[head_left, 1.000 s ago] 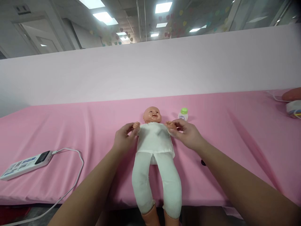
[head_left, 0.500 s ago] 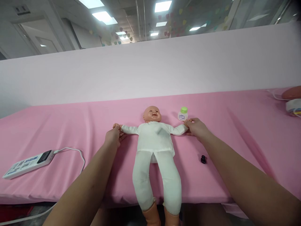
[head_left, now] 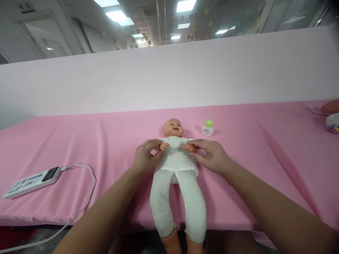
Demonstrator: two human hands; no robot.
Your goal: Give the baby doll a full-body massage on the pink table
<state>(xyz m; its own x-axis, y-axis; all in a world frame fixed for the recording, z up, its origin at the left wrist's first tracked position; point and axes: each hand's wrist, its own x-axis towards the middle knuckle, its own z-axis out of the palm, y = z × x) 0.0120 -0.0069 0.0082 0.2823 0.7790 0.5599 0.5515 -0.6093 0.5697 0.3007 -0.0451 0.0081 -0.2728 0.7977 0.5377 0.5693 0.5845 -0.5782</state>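
A baby doll (head_left: 178,158) in a white cloth top and trousers lies on its back on the pink sheet (head_left: 116,134). Its bald head points away from me and its feet hang over the near edge. My left hand (head_left: 147,154) is closed round the doll's arm on the left, near its small hand. On the other side my right hand (head_left: 212,155) grips the doll's other arm at the wrist. Both doll arms are folded in over its chest. Beyond my right hand stands a small clear bottle (head_left: 207,128) with a green cap.
At the left lies a white power strip (head_left: 31,181) with a white cable (head_left: 92,176) running off the near edge. A pale wall (head_left: 169,77) rises behind the bed. Part of a white and flesh-coloured object (head_left: 332,114) shows at the far right.
The doll's arms were stretched out sideways and are now bent inward over the chest, with both my hands moved in along with them. My right forearm now covers the small black object.
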